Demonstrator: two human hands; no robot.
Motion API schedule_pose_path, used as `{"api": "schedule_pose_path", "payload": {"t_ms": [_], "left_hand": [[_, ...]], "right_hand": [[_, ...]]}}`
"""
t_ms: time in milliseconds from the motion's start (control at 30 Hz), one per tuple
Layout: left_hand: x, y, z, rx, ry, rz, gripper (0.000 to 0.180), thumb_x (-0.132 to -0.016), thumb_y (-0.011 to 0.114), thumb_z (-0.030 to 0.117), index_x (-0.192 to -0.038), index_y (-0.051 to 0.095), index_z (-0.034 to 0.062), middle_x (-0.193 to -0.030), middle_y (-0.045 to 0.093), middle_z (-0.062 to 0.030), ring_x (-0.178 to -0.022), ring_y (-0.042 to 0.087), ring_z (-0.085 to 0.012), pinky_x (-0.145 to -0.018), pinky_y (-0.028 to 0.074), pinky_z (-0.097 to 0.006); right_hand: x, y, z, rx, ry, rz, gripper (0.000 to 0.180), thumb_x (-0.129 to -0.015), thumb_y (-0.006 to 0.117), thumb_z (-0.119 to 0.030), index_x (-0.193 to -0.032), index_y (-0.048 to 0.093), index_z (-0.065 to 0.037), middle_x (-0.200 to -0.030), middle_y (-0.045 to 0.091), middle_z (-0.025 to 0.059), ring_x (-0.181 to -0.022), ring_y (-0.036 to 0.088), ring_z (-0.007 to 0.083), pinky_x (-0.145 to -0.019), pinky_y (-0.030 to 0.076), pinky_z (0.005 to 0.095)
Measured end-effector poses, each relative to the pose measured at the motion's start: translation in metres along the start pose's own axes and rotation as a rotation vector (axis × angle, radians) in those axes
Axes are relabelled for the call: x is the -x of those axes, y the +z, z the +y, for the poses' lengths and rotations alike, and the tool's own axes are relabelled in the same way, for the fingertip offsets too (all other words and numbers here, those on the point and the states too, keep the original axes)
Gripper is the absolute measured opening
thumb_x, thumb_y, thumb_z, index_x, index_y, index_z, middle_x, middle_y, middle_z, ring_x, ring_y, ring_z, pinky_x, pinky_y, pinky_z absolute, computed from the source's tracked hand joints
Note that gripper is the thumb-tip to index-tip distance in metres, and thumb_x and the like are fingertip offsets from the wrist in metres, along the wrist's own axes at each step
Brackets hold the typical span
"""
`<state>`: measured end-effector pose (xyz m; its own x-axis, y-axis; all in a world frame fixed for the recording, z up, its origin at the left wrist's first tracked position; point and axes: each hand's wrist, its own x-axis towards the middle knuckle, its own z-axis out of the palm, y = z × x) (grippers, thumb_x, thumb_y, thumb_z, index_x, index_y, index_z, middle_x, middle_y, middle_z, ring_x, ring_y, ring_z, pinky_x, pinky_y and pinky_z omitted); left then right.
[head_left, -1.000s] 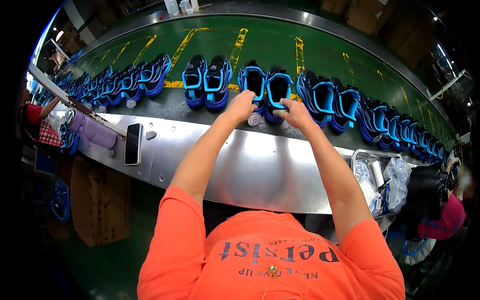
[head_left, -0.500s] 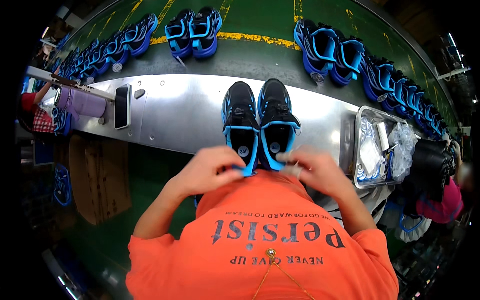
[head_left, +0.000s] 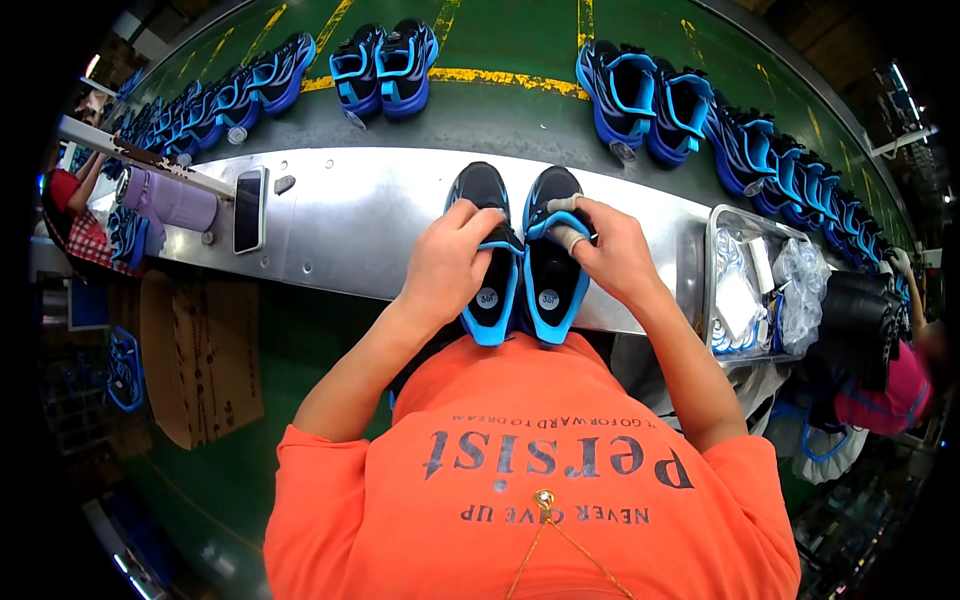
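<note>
Two black sneakers with bright blue collars stand side by side at the bench's near edge, toes pointing away and heels against my shirt. My left hand is closed at the tongue of the left sneaker, thumb and fingers pinching near the laces. My right hand, with pale wraps on its fingers, is closed on the tongue of the right sneaker. A round pale label shows on each insole. My fingers hide most of the laces and part of each tongue.
The steel bench holds a phone and a purple tumbler at left. A metal tray of small packets and plastic bags stands at right. Beyond runs a green conveyor with rows of similar sneakers. Other people sit at both sides.
Both hands have moved forward from the heel collars to the tongues and closed there. The sneakers stay nearly in place. On the conveyor, the sneakers at right have shifted slightly left.
</note>
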<state>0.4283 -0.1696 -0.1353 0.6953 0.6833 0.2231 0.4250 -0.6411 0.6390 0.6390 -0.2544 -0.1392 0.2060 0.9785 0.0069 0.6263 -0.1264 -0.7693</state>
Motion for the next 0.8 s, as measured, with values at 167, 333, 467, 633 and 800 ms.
{"api": "schedule_pose_path", "payload": {"t_ms": [167, 333, 467, 633, 800], "left_hand": [[0.022, -0.015, 0.007, -0.004, -0.016, -0.146, 0.043, -0.072, 0.056, -0.009, -0.108, 0.067, 0.0112, -0.113, 0.057, -0.0143, -0.1, 0.059, -0.0355, -0.083, 0.05, -0.04], [0.06, -0.003, 0.019, -0.261, 0.156, -0.114, 0.025, -0.074, 0.066, 0.006, -0.099, 0.069, 0.0082, -0.14, 0.048, -0.0198, -0.108, 0.053, -0.0405, -0.092, 0.046, -0.048], [0.046, 0.017, 0.019, -0.354, 0.111, -0.077, 0.02, -0.08, 0.071, 0.018, -0.096, 0.068, 0.0055, -0.143, 0.045, -0.0217, -0.109, 0.052, -0.0401, -0.087, 0.044, -0.047], [0.042, 0.016, 0.031, -0.457, 0.048, -0.159, 0.029, -0.085, 0.069, 0.024, -0.108, 0.067, 0.0068, -0.144, 0.044, -0.0236, -0.115, 0.05, -0.0384, -0.09, 0.04, -0.045], [0.008, -0.014, 0.019, -0.108, -0.057, -0.222, 0.022, -0.093, 0.06, 0.02, -0.111, 0.066, 0.009, -0.115, 0.061, -0.0162, -0.105, 0.058, -0.035, -0.087, 0.044, -0.043]], "right_hand": [[0.033, -0.015, -0.03, -0.052, -0.066, -0.12, 0.038, -0.08, 0.07, -0.004, -0.117, 0.066, -0.011, -0.105, 0.06, 0.0161, -0.099, 0.061, 0.0338, -0.083, 0.052, 0.038], [0.057, -0.005, -0.006, 0.125, -0.242, -0.083, 0.055, -0.072, 0.071, 0.004, -0.123, 0.066, -0.017, -0.123, 0.053, 0.0192, -0.109, 0.056, 0.0343, -0.089, 0.051, 0.038], [0.06, 0.03, -0.014, 0.423, -0.301, 0.018, 0.051, -0.074, 0.066, 0.002, -0.124, 0.062, -0.01, -0.127, 0.05, 0.0262, -0.111, 0.054, 0.0395, -0.092, 0.051, 0.043], [0.06, 0.022, -0.014, 0.136, -0.251, 0.0, 0.045, -0.088, 0.062, -0.006, -0.132, 0.054, -0.005, -0.141, 0.038, 0.0332, -0.128, 0.044, 0.0478, -0.104, 0.043, 0.0475], [0.038, -0.028, -0.015, -0.137, -0.134, -0.338, 0.042, -0.099, 0.054, -0.02, -0.14, 0.052, -0.014, -0.143, 0.044, 0.0242, -0.134, 0.042, 0.041, -0.105, 0.042, 0.0409]]}}
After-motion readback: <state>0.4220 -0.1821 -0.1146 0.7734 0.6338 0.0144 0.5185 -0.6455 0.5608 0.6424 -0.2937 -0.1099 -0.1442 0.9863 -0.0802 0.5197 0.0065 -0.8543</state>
